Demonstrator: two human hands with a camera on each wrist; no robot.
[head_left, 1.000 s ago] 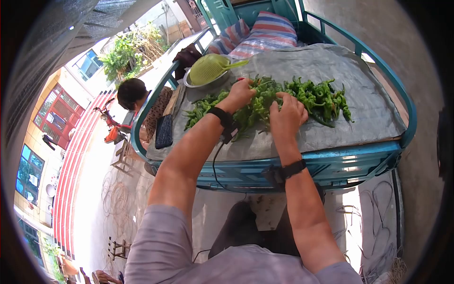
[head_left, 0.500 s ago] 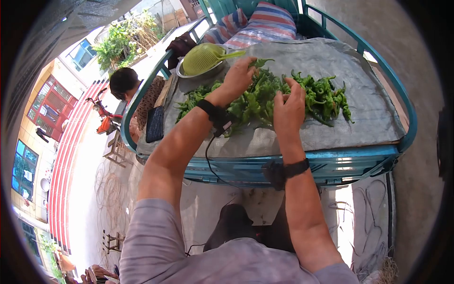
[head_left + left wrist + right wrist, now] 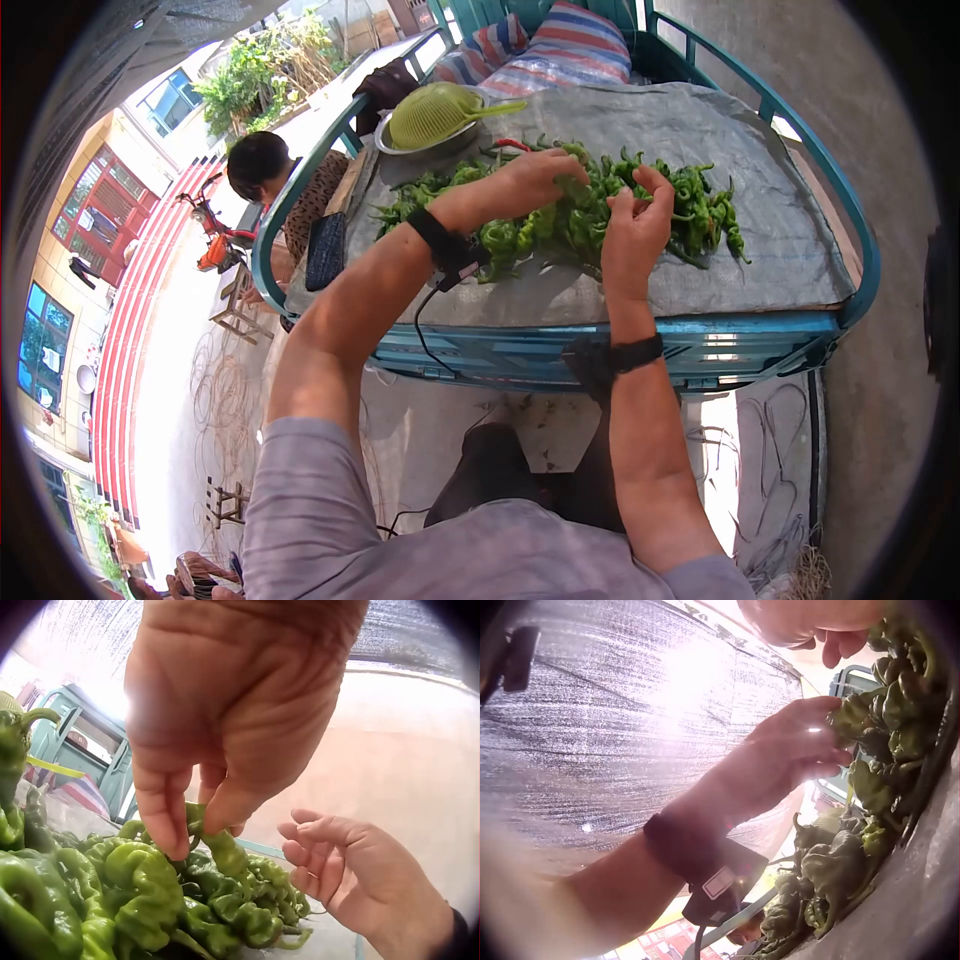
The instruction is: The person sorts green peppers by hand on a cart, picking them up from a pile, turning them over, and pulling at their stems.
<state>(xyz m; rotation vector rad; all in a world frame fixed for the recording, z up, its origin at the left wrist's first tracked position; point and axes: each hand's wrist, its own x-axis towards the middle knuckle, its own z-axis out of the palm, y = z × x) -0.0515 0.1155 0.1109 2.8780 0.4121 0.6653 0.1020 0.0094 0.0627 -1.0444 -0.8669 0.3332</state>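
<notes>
Twisted green peppers (image 3: 690, 205) lie in a long heap on a grey sheet (image 3: 780, 240) over the cart bed. My left hand (image 3: 525, 185) reaches across the middle of the heap. In the left wrist view, its thumb and fingers pinch a green pepper (image 3: 227, 853) just above the others. Beside it, on the right, my right hand (image 3: 637, 235) is raised over the near side of the heap. Its fingers are loosely bent, with nothing visible between them. A red pepper (image 3: 512, 145) lies at the heap's far edge, behind the left hand.
A yellow-green strainer (image 3: 435, 115) sits in a metal bowl (image 3: 400, 150) at the back left. Near the left rail lies a dark phone (image 3: 326, 250). Teal rails (image 3: 845, 210) edge the cart, and striped sacks (image 3: 575, 50) lie behind. Another person (image 3: 300, 200) sits outside, left.
My left hand has moved from the heap's far side rightward and closer to my right hand, uncovering the red pepper. The right hand has shifted slightly right.
</notes>
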